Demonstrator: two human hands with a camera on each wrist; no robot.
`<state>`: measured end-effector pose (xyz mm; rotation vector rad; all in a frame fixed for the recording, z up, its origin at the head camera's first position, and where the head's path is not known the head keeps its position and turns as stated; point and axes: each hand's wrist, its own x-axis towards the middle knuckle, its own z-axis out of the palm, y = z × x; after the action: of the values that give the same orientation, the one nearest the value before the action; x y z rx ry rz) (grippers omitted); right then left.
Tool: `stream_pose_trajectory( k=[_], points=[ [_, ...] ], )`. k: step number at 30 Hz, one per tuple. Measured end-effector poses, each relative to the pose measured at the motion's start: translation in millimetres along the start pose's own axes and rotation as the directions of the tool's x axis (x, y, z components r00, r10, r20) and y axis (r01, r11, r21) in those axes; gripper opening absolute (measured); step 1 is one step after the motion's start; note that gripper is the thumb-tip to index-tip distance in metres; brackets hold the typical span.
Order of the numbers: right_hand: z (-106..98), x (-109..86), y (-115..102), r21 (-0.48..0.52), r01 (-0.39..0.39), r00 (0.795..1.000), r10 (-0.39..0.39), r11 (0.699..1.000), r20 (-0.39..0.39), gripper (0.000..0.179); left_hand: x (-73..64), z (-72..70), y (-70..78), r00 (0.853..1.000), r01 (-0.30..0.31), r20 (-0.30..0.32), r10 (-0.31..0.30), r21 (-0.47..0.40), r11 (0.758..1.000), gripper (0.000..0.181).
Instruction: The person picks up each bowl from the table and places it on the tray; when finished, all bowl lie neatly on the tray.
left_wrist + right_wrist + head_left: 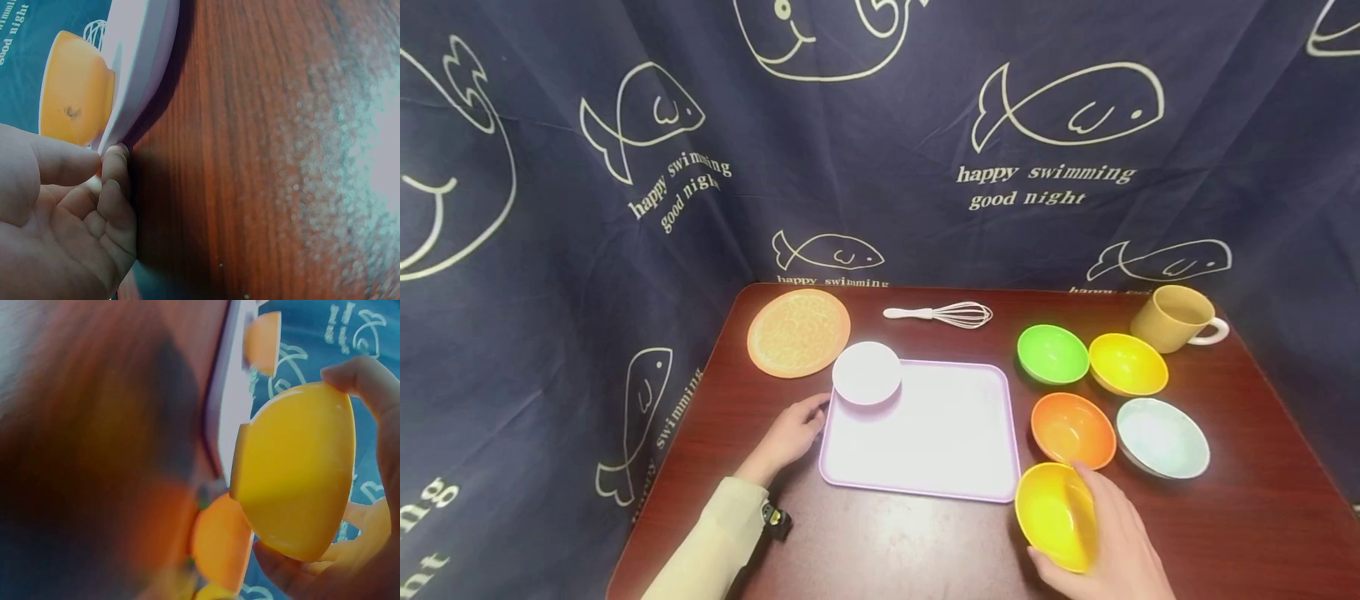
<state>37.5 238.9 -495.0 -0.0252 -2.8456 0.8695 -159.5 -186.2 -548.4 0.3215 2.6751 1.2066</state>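
My right hand (1116, 533) grips a yellow bowl (1051, 512) by its rim; the right wrist view shows the bowl (300, 469) raised off the table, thumb and fingers on opposite sides. At the left edge of a purple-rimmed tray (955, 433), my left hand (792, 433) pinches the rim between thumb and fingers, seen closely in the left wrist view. A bowl (867, 375) stands on the tray's far left corner; its inside looks white from above, its outside orange (75, 90). The tray lies flat on the table.
Right of the tray stand a green bowl (1052, 354), another yellow bowl (1127, 365), an orange bowl (1073, 429) and a pale blue bowl (1163, 437). A tan mug (1172, 321) is at the back right. Behind the tray lie a whisk (940, 314) and a round orange mat (799, 333).
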Motion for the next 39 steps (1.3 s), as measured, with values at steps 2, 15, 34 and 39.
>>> stream_pose_trajectory(
  k=[2, 15, 34, 39],
  points=[
    [2, 4.9, -10, 0.008, 0.017, 1.000, -0.017, 1.000, 0.017, 0.126, 0.1, -0.4, -0.9, 1.000, 0.000, 0.001, 0.000, -0.005, 1.000, 0.039],
    [63, 59.3, -73, 0.135, 0.283, 0.956, -0.290, 0.950, 0.040, 0.113, 0.0, -1.5, -3.3, 0.998, 0.045, 0.036, -0.043, -0.067, 0.997, 0.041],
    [129, 104.4, -122, 0.252, 0.409, 0.886, -0.448, 0.877, 0.119, 0.095, -0.8, -0.1, -7.0, 0.998, 0.052, 0.045, -0.047, -0.121, 0.991, 0.041],
    [136, 107.0, -128, 0.245, 0.428, 0.881, -0.462, 0.870, 0.102, 0.097, -1.6, -1.2, -6.1, 0.999, 0.043, 0.039, -0.038, -0.120, 0.992, 0.040]
  ],
)
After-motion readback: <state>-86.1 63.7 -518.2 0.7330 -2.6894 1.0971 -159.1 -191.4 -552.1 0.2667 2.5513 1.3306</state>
